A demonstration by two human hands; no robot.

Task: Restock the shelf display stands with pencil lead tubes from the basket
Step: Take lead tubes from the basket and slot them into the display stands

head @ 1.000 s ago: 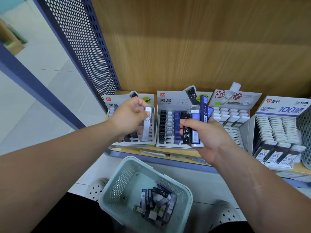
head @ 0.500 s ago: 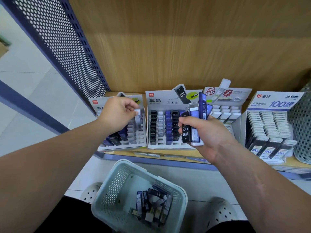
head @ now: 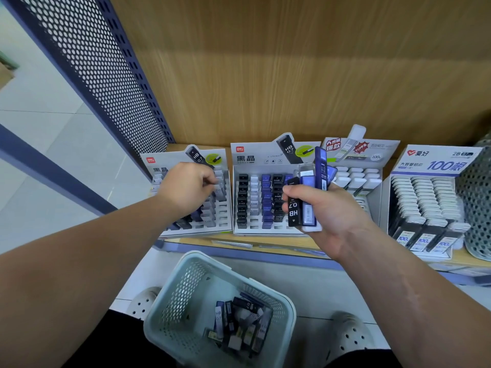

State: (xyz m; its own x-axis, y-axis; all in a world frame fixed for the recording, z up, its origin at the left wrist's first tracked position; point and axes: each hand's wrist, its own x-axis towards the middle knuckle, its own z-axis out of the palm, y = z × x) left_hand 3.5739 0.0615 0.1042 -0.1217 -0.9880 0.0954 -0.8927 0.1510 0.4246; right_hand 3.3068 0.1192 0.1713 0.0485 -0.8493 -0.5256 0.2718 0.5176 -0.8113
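Nearest: pale green plastic basket (head: 180, 296) on the tiled floor, rectangular with rounded corners and walls pierced with small holes. A loose heap of pencil lead tubes (head: 239, 322) lies in its right-hand end. They are flat, slim cases in black, dark blue and grey, overlapping too much to count. Two pale perforated clogs flank the basket, one left (head: 143, 301) and one right (head: 350, 333).

Right hand (head: 326, 216) is raised in front of the shelf and wrapped round a fanned bundle of tubes (head: 309, 197). At least four show: one black marked HB 0.7, the others blue or clear, glossy plastic.

Left hand (head: 186, 189) is over the leftmost display stand (head: 159, 166), fingers curled down at the pale tubes in its right-hand column. Cannot tell whether it pinches one.

Wooden shelf (head: 202, 239) carries four cardboard stands in a row, printed headers at the back, stepped slots in front:
- Leftmost: partly filled, grey and dark tubes.
- Second stand (head: 255, 155): columns of black, white and blue tubes.
- Third stand (head: 372, 152): white-capped tubes, partly behind the right hand.
- Fourth stand (head: 435, 160): three columns of white-capped tubes.

Grey perforated bin (head: 478, 203) sits at the far right edge. Behind is a wood-grain back panel (head: 265, 75). To the left stands a perforated metal side panel (head: 93, 62) in a dark blue frame.
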